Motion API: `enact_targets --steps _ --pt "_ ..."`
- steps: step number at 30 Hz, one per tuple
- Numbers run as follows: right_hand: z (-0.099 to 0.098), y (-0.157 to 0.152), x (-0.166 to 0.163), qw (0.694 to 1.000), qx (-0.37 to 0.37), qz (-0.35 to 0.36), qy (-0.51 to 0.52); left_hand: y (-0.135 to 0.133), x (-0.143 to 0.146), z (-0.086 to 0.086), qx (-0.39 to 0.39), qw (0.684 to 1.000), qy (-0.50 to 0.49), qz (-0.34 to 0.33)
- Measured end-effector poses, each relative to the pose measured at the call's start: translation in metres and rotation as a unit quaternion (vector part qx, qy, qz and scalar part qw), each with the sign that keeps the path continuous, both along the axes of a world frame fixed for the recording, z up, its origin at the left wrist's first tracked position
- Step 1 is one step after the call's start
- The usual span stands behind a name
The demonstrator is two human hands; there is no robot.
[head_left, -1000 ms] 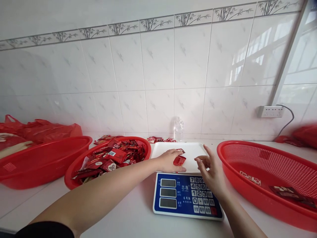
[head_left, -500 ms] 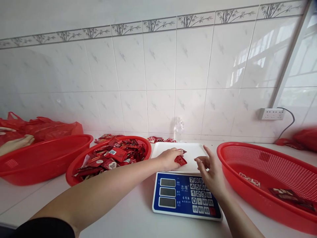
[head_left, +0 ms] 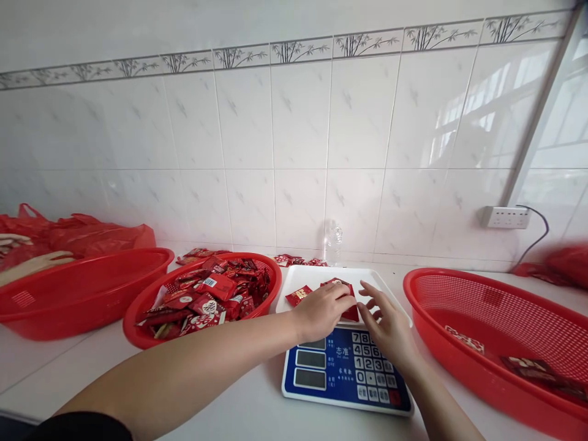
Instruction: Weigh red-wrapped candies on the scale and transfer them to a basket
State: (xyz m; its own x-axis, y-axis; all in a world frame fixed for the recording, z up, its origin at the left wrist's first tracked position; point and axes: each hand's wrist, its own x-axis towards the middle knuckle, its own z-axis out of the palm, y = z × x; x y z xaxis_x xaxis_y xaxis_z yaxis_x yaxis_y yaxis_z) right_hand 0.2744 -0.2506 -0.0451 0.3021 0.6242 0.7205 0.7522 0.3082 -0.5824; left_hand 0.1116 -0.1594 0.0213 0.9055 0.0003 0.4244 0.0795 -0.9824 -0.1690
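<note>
My left hand [head_left: 324, 311] is over the white weighing pan [head_left: 287, 312] of a blue-and-white digital scale [head_left: 342, 370]. Its fingers are closed on a small red packet [head_left: 351, 313], and they partly cover it. A second red packet [head_left: 298, 295] with a pale print lies on the pan to the left of that hand. My right hand [head_left: 388, 327] is just right of the held packet, above the scale's keys. Its fingers are apart and bent toward the packet; whether a fingertip touches it is unclear.
Left of the scale is a red basket [head_left: 133, 324] heaped with red packets. Another red basket [head_left: 92, 306] is farther left, by a person's hands [head_left: 39, 264] and red plastic bags [head_left: 101, 236]. At right, a red basket [head_left: 459, 288] contains several packets. A clear bottle [head_left: 333, 242] stands by the wall.
My left hand has come nearer to me and slightly right with a packet. One packet now shows at the pan's left. My right hand has moved closer to my left hand.
</note>
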Motion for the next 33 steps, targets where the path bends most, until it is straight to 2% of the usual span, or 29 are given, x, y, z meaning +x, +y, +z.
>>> enact_targets --steps 3,8,10,13,16,18,21,24,26,30,33 --pt "-0.001 0.000 -0.001 0.999 -0.019 0.011 -0.034 -0.003 -0.009 -0.001 0.001 1.000 -0.007 -0.028" --pt "-0.004 0.001 -0.003 0.998 -0.042 0.032 -0.047 -0.012 -0.024 -0.001 0.049 0.996 0.012 -0.071" --pt "-0.006 0.002 -0.003 0.998 -0.025 0.038 -0.044 -0.013 -0.028 -0.001 0.034 0.998 -0.023 -0.048" --pt "-0.007 0.005 -0.001 0.997 0.010 0.039 -0.058 -0.007 -0.031 0.000 -0.057 0.996 -0.061 0.023" --pt "-0.008 0.008 0.003 0.998 0.002 0.023 -0.065 0.002 -0.031 -0.002 -0.165 0.984 -0.022 0.061" --pt "-0.008 0.008 0.004 0.998 -0.007 0.006 -0.062 0.004 -0.029 -0.005 -0.204 0.977 0.003 0.067" --pt "-0.005 0.005 0.002 0.998 0.003 -0.006 -0.070 -0.003 -0.023 -0.009 -0.234 0.970 -0.001 0.068" --pt "0.002 0.000 -0.003 0.995 0.004 0.031 -0.098 -0.012 -0.014 -0.007 -0.268 0.962 0.000 0.057" --pt "0.007 -0.003 -0.007 0.992 -0.025 0.056 -0.114 -0.010 -0.011 -0.005 -0.276 0.959 -0.004 0.061" --pt "0.011 -0.005 -0.010 0.984 -0.084 0.048 -0.151 0.016 -0.016 -0.002 -0.242 0.958 -0.051 0.143" --pt "0.009 -0.004 -0.009 0.982 -0.093 0.037 -0.162 0.040 -0.025 -0.006 -0.265 0.942 -0.013 0.208"
